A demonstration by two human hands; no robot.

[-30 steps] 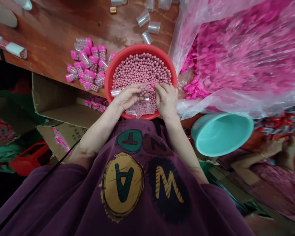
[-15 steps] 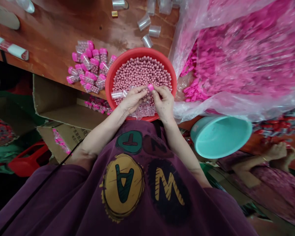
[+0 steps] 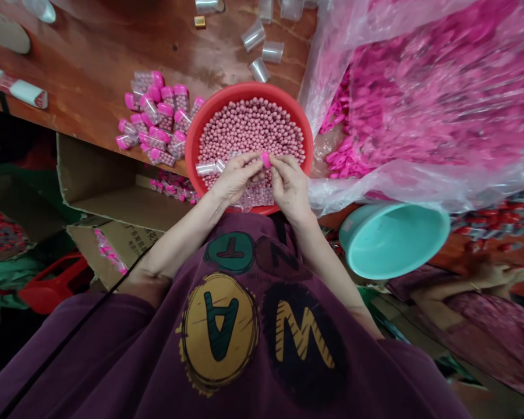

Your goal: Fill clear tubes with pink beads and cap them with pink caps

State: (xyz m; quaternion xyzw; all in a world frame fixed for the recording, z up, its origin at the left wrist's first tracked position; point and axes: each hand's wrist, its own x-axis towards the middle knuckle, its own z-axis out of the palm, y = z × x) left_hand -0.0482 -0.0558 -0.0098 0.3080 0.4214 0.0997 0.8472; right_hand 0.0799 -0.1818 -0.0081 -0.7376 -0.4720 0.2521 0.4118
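Note:
Over a red basin (image 3: 192, 139) of pink beads (image 3: 253, 125), my two hands meet at a small bright pink cap (image 3: 265, 159). My left hand (image 3: 233, 179) is closed, its fingertips at the cap's left side; any jar body under it is hidden by the fingers. From the other side, my right hand (image 3: 290, 183) pinches the cap between thumb and fingers. Clear empty jars (image 3: 206, 169) lie on the beads left of my left hand. Below my hands, more clear plastic sits among the beads, partly covered.
Left of the basin lie several bead-filled jars with pink caps (image 3: 157, 125). Clear jars (image 3: 272, 52) lie behind it. A plastic bag of pink parts (image 3: 419, 99) fills the right. A turquoise basin (image 3: 397, 241), a cardboard box (image 3: 100, 186) and another person's hand (image 3: 498, 274) are nearby.
The pink cap has turned slightly between my fingers, and my right hand has shifted its grip a little. The whole view has moved slightly. At right, the other person's hands have moved.

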